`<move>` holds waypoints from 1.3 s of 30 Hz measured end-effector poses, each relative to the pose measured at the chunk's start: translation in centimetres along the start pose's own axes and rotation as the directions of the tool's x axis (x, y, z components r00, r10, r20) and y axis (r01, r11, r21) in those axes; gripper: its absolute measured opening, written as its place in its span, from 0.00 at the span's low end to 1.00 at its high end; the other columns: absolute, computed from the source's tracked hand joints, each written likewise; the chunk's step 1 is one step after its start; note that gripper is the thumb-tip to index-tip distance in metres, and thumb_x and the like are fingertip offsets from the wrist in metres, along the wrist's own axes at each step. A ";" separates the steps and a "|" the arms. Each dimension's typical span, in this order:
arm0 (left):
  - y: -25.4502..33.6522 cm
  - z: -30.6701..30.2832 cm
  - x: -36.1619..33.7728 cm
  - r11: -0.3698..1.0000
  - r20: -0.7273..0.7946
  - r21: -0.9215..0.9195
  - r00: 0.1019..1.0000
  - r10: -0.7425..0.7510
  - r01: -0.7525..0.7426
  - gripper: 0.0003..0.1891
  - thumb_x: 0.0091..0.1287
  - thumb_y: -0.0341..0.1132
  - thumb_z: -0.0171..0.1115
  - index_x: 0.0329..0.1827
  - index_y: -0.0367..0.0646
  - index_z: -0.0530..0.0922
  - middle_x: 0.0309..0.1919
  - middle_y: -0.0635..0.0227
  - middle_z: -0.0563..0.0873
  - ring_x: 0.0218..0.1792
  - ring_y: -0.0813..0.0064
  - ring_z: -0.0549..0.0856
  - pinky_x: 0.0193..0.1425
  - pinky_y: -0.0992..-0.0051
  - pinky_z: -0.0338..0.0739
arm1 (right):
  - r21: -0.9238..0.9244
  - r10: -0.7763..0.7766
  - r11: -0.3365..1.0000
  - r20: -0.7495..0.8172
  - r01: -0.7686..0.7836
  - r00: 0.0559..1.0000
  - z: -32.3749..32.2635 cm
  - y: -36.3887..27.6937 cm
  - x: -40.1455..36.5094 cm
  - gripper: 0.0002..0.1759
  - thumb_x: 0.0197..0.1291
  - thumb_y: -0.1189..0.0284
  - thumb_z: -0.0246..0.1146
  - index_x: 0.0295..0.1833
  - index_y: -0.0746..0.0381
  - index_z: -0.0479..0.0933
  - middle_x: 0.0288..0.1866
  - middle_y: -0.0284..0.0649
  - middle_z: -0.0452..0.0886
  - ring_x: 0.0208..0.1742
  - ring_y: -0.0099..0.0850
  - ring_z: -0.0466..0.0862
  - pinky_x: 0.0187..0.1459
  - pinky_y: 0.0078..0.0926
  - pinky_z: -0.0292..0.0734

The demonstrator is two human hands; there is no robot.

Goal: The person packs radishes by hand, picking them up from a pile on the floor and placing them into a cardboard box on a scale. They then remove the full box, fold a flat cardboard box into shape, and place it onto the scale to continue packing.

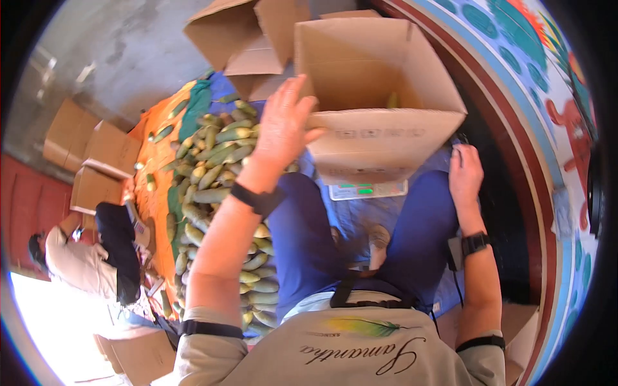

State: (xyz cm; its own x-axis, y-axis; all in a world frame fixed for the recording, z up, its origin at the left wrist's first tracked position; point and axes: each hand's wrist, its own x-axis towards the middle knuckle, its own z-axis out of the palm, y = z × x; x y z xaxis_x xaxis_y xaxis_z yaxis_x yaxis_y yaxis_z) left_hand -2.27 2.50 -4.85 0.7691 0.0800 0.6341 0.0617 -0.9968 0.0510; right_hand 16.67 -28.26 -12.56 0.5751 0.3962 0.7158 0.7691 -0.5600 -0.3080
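Observation:
An open cardboard box (pixel 380 145) stands in front of me on a digital scale (pixel 399 189) with lit green digits. Inside the box, a small yellow-green thing (pixel 393 100) shows, partly hidden by the front wall. My left hand (pixel 283 122) is at the box's near left corner, fingers spread, holding nothing. Close to my right knee, my right hand (pixel 465 172) has its fingers curled beside the box's right side. Something dark shows at those fingertips, too small to name. A big heap of green and yellow cucumber-like vegetables (pixel 212 157) lies left of my legs.
Another open cardboard box (pixel 257 42) stands beyond the first. More boxes (pixel 106 151) sit at the far left, near a bent-over person (pixel 84 260). Orange sheeting (pixel 154 193) lies under loose vegetables. A painted wall (pixel 547 128) runs along the right.

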 end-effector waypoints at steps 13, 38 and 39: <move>-0.5 0.0 -11.8 0.919 -0.052 -0.079 0.919 -0.390 0.386 0.35 0.48 0.37 0.70 0.60 0.42 0.66 0.62 0.49 0.65 0.62 0.48 0.65 0.65 0.57 0.62 | 0.035 -0.056 0.998 0.090 0.053 0.994 1.6 2.0 -0.9 0.07 0.62 0.77 0.54 0.43 0.67 0.73 0.40 0.47 0.76 0.43 0.44 0.77 0.46 0.32 0.72; -1.4 2.4 -41.5 0.130 0.580 0.379 -0.125 -0.805 0.916 0.22 0.57 0.48 0.58 0.51 0.45 0.78 0.48 0.54 0.81 0.51 0.57 0.80 0.54 0.62 0.74 | -0.036 -0.080 0.995 0.215 0.090 0.973 3.6 2.6 -0.9 0.09 0.64 0.74 0.52 0.46 0.67 0.72 0.41 0.47 0.75 0.45 0.46 0.76 0.46 0.34 0.72; -1.3 2.0 -41.2 0.082 0.568 0.394 -0.173 -0.805 0.915 0.23 0.57 0.47 0.58 0.54 0.46 0.77 0.48 0.54 0.81 0.52 0.57 0.79 0.56 0.64 0.73 | -0.037 -0.086 0.995 0.214 0.096 0.973 3.4 2.5 -0.9 0.09 0.64 0.74 0.52 0.46 0.67 0.72 0.42 0.47 0.75 0.45 0.45 0.76 0.46 0.34 0.72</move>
State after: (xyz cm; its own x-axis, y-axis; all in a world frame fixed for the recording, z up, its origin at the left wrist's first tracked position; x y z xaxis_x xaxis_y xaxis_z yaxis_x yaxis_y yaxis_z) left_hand -32.76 0.46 -32.54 0.1789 0.7881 -0.5890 0.9599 -0.0084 0.2803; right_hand 19.02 -27.56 -16.11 0.5534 0.5893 0.5886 0.8098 -0.5461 -0.2145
